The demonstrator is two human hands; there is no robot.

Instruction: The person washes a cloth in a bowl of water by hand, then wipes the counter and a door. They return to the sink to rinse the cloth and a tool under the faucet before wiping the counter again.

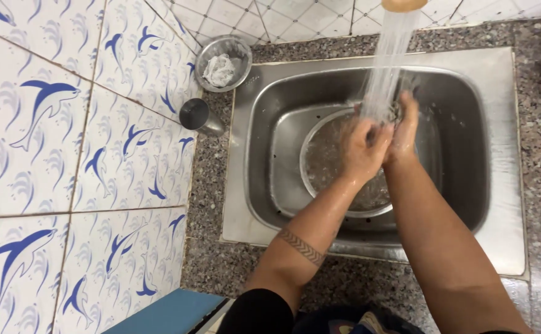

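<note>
**Hands held together under running water over a steel sink**

Nearest the viewer, at six o'clock, two bare forearms were seen reaching forward over a speckled granite counter point(345, 284); a patterned band was tattooed around the left forearm. A blue edge of some object was glimpsed at seven o'clock.

Further in, at the centre, a stainless steel sink point(264, 185) was set into the counter. A round steel plate point(320, 154) was lying flat in its basin, wet and partly hidden by the hands.

Above the plate, the left hand point(362, 148) and the right hand point(405, 128) were pressed close together, fingers curled around something small and dark that could not be identified. Both were caught in the stream of water point(388, 62), which fell from a tap point(402, 4) at twelve o'clock.

The rinsing was judged to be under way: water was running, hands and plate were wet, and no soap foam was visible.

Farthest off, at ten o'clock, a steel tumbler point(197, 115) lay on its side, and beyond it a small steel bowl point(223, 60) holding something crumpled and white was standing against a wall of dolphin-patterned tiles point(66, 124).
</note>
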